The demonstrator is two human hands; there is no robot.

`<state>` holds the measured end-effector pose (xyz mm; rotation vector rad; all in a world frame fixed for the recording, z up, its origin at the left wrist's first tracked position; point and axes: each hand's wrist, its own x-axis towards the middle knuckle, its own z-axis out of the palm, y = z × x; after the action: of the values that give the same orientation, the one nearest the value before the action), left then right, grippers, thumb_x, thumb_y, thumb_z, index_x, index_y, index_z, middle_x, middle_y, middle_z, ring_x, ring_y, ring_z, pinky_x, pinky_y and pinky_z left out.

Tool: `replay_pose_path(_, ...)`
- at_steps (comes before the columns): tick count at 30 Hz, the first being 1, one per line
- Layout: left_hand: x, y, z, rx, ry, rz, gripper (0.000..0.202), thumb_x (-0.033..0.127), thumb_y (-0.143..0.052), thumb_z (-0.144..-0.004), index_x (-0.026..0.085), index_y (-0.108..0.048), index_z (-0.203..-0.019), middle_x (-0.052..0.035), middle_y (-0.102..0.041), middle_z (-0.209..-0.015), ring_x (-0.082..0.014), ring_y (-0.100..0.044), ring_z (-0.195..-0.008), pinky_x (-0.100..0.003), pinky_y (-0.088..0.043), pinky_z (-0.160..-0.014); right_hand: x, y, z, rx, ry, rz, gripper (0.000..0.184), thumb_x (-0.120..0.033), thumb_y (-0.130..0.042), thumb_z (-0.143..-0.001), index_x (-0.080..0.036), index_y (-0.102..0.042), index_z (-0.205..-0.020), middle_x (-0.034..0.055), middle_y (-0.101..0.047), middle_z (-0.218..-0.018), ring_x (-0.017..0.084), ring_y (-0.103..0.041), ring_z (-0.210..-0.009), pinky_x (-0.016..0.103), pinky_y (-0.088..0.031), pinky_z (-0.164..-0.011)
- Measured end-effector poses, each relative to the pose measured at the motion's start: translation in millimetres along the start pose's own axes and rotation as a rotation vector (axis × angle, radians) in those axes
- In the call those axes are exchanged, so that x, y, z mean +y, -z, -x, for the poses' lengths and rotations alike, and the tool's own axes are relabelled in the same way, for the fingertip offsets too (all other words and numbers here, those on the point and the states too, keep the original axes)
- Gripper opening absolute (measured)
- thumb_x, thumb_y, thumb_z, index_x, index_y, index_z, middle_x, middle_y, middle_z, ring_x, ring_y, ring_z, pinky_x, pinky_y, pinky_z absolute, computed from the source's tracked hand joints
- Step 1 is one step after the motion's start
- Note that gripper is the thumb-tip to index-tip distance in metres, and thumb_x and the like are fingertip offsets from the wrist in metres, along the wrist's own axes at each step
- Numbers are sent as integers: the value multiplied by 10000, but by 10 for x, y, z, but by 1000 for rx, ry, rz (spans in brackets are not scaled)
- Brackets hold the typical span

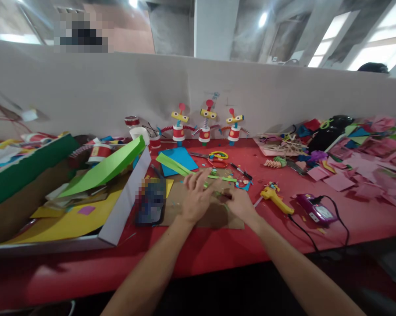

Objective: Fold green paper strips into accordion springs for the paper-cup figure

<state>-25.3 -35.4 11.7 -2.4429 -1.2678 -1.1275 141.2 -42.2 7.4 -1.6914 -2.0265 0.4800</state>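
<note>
My left hand [197, 196] lies over a brown cardboard sheet [214, 217] on the red table [217, 250], fingers spread and stretched toward a green paper strip [222, 178]. My right hand [239, 203] rests on the same cardboard just to the right, fingers curled in a pinch near small green paper bits; what it holds is too small to make out. A yellow glue gun [276, 198] lies right of my right hand. Scissors with yellow and red handles [216, 158] lie behind the cardboard beside a blue paper sheet [178, 159].
Three paper-cup robot figures [205, 127] stand against the white partition. A large open box [86, 206] with green and yellow paper fills the left. A purple device with a black cable [316, 212] lies at the right. Pink paper scraps [358, 171] cover the far right.
</note>
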Motion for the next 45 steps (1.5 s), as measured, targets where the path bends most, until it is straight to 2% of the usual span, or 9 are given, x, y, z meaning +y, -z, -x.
replay_pose_path(2,18,-1,-7,181,194,89,279,222,-545,-786,214,-573,-1063,-121,-499,-1188,-252,-381,-1165,-439,-276,-983,43,-50,-2,49,-57,-211,242,-354,-513,-757,-201,-647,-626,-3,-602,-548,134,-522,-529,235,-297,-500)
replay_pose_path(4,30,-25,-20,241,378,287,279,265,-563,-773,184,-578,-1039,-124,-533,-1125,-245,-437,-1113,-418,-330,-954,58,-97,-11,76,-117,-428,265,-387,-519,-739,-184,-638,-617,-16,-571,-516,123,-489,-494,230,-300,-485)
replay_pose_path(10,87,-144,-34,-196,901,1216,235,337,-634,-696,154,-626,-843,-42,-639,-791,-144,-582,-708,-270,-457,-666,-62,-343,61,156,-227,-736,260,-393,-544,-697,-155,-630,-638,-4,-581,-568,120,-473,-523,218,-332,-492)
replay_pose_path(15,95,-155,-31,-145,1099,1429,371,286,-756,-545,180,-519,-809,62,-552,-618,-58,-503,-479,-173,-376,-462,-143,-467,138,222,-151,-575,285,-382,-527,-731,-174,-554,-538,-38,-449,-477,96,-384,-477,210,-265,-454)
replay_pose_path(21,-18,-122,-51,-206,1116,1546,345,230,-774,-525,165,-517,-747,54,-565,-591,-57,-513,-469,-163,-378,-453,-186,-275,199,152,-124,-524,373,-474,-510,-764,-182,-596,-549,-14,-532,-490,129,-481,-506,233,-306,-484)
replay_pose_path(27,-98,-71,-57,-395,1059,1671,298,143,-765,-534,132,-590,-776,11,-616,-604,-76,-577,-540,-159,-408,-507,-258,63,83,70,-234,-1015,299,-423,-602,-694,-215,-654,-903,20,-675,-842,151,-590,-744,231,-399,-600)
replay_pose_path(34,-93,-62,-26,-570,991,1662,326,162,-785,-515,121,-628,-798,-4,-634,-636,-86,-588,-569,-193,-444,-598,-257,85,-19,100,-252,-1031,135,-256,-592,-633,-172,-666,-707,-20,-625,-636,108,-542,-610,224,-338,-558)
replay_pose_path(38,-95,-36,-20,-707,917,1603,332,194,-777,-542,130,-652,-843,-7,-631,-644,-83,-580,-581,-193,-429,-606,-241,51,-28,124,-285,-1162,154,-234,-593,-609,-177,-662,-734,-45,-581,-588,91,-510,-543,220,-337,-528)
replay_pose_path(45,-117,61,-27,-827,776,1586,283,202,-743,-592,131,-671,-857,-24,-619,-679,-94,-570,-627,-210,-421,-650,-167,161,-97,236,-455,-1265,105,-233,-648,-530,-171,-563,-535,-52,-521,-502,65,-470,-482,185,-265,-436)
